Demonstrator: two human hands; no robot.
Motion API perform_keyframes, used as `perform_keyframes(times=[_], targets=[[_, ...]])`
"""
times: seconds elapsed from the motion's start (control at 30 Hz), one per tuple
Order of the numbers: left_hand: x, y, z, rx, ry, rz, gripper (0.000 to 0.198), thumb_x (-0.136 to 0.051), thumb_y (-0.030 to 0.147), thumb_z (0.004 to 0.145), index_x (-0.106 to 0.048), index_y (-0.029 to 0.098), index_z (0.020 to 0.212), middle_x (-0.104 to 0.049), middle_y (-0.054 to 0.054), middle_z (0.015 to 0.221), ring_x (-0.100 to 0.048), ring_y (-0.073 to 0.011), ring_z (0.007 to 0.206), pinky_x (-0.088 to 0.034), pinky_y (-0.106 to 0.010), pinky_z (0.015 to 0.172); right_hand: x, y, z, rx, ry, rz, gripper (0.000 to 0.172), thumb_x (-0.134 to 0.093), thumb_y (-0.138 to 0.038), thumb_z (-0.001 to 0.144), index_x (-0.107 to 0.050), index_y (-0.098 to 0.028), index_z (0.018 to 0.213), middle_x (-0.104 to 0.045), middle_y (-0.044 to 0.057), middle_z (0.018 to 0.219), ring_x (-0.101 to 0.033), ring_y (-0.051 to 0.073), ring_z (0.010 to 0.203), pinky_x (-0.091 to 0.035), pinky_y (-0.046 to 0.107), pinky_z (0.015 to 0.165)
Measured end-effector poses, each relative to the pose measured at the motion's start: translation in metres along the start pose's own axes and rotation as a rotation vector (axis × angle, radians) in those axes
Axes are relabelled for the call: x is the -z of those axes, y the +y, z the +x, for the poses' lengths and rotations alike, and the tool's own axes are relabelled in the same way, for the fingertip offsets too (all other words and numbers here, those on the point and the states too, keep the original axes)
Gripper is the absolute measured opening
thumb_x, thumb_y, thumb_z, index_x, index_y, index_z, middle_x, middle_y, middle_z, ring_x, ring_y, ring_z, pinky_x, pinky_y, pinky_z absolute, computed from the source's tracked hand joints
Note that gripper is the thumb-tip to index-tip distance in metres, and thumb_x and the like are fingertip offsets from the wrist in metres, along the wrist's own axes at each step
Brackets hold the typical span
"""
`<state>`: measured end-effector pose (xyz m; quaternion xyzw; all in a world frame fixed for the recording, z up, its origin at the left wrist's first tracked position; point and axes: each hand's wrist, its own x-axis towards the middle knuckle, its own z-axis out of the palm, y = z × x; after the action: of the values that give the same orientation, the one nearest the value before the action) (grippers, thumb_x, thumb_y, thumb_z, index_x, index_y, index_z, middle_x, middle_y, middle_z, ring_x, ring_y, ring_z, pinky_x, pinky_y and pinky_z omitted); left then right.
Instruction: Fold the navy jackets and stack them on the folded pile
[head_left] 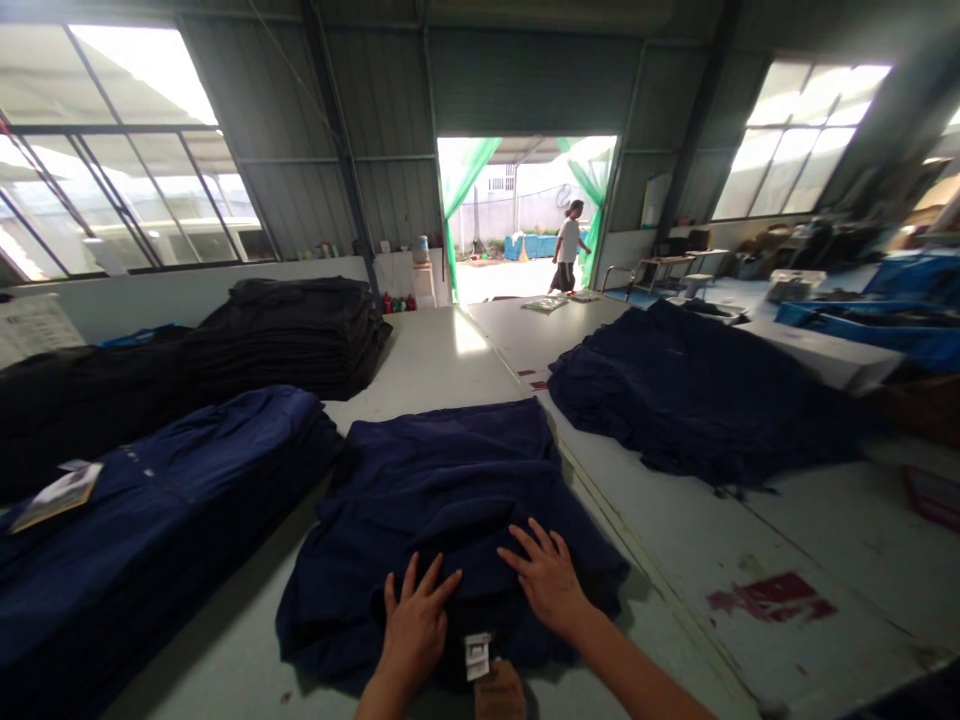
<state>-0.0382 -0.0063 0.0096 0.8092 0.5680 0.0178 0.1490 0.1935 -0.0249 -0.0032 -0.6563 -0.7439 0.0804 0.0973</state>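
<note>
Both my hands flat, fingers spread, gripping nothing. Left hand (415, 622) and right hand (550, 582) press side by side on the near edge of a navy garment (442, 490) spread on the white table (450, 350). A white tag (477, 655) hangs just below, between my wrists. Stacked blue garments (150, 500) lie to my left.

Two hands, the left hand (415, 625) and the right hand (550, 583), lie flat on one navy garment (450, 480). Left of the garment: one navy stack (172, 500), two black stacks (300, 335). Right: one navy heap (697, 400). Beyond: one person (568, 258), two green curtains (463, 180).
</note>
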Motion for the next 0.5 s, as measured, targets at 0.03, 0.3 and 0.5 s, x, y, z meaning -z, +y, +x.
perform_keyframes(times=[0.03, 0.3, 0.5], targets=[[-0.004, -0.003, 0.000, 0.029, -0.033, -0.015, 0.062, -0.037, 0.010, 0.075, -0.040, 0.048, 0.123, -0.031, 0.010, 0.142, -0.012, -0.0257, 0.135, -0.003, -0.058, 0.103, -0.005, 0.003, -0.001, -0.019, -0.024, 0.001, 0.055, -0.043, -0.014, 0.077, -0.043, -0.045, 0.122, -0.034, -0.004, 0.140, -0.016, 0.027, 0.131, -0.012, 0.051, 0.101], [-0.011, -0.009, 0.000, 0.093, -0.095, -0.034, 0.066, -0.050, 0.016, 0.064, -0.043, 0.045, 0.123, -0.034, 0.003, 0.142, -0.015, -0.0311, 0.133, -0.006, -0.060, 0.101, -0.010, 0.010, -0.003, -0.118, 0.009, -0.010, 0.050, -0.045, -0.010, 0.072, -0.055, -0.032, 0.115, -0.047, 0.002, 0.130, -0.028, 0.024, 0.126, -0.019, 0.043, 0.102], [0.011, 0.000, 0.006, 0.068, 0.043, -0.070, 0.035, -0.042, 0.015, 0.069, -0.066, 0.031, 0.089, -0.065, 0.002, 0.101, -0.050, -0.0175, 0.105, -0.014, -0.047, 0.102, 0.026, -0.005, 0.009, -0.103, -0.062, -0.029, 0.023, -0.045, -0.018, 0.071, -0.067, -0.021, 0.075, -0.066, 0.006, 0.088, -0.053, 0.021, 0.095, -0.032, 0.036, 0.087]])
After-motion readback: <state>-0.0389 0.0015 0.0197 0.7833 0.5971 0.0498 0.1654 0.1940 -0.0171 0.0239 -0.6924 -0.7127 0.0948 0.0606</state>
